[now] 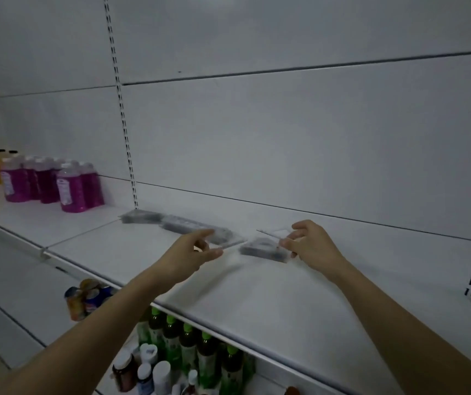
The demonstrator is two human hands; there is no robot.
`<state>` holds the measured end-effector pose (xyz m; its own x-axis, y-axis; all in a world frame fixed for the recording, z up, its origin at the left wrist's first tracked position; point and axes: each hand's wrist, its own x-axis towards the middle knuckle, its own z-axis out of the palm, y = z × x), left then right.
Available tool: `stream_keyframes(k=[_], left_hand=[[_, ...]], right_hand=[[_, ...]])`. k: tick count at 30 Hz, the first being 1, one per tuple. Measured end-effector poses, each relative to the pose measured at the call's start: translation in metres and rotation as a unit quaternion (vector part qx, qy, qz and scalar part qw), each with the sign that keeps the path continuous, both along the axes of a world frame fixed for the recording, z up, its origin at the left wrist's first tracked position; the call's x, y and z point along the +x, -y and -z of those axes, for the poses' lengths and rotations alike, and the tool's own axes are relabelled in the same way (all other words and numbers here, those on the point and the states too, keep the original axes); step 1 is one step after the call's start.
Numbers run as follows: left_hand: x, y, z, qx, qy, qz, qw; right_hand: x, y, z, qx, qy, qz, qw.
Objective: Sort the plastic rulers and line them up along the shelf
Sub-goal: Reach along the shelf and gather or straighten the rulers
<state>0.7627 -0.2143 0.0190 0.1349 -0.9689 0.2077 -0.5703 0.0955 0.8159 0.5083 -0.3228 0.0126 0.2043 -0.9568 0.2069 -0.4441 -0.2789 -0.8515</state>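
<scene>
Fingers (288,243) of the right hand (311,246) are pinching a clear ruler (271,235) above a small stack of rulers (262,250) lying on the white shelf (257,295). At nine o'clock from it, the left hand (188,258) is hovering loosely spread, holding nothing (motion blur is softening it), just beside a row of packed rulers (183,226) running toward ten o'clock. Purple bottles (72,186) are standing farther left.
</scene>
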Motion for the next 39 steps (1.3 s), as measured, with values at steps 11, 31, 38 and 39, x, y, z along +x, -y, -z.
stream_keyframes(k=[11, 31, 38, 39], left_hand=[[0.02, 0.092, -0.006, -0.044, 0.03, 0.037, 0.998], [-0.039, 0.147, 0.021, -0.025, 0.191, 0.128, 0.973], [-0.044, 0.152, 0.038, -0.057, 0.199, 0.145, 0.967], [-0.043, 0.153, 0.039, -0.065, 0.201, 0.149, 0.966]], right_hand=[[0.042, 0.042, 0.008, -0.018, -0.244, 0.017, 0.97], [-0.013, -0.028, 0.058, 0.061, -0.389, 0.218, 0.893], [-0.01, -0.03, 0.061, 0.05, -0.387, 0.242, 0.888], [-0.01, -0.03, 0.06, 0.046, -0.385, 0.245, 0.889]])
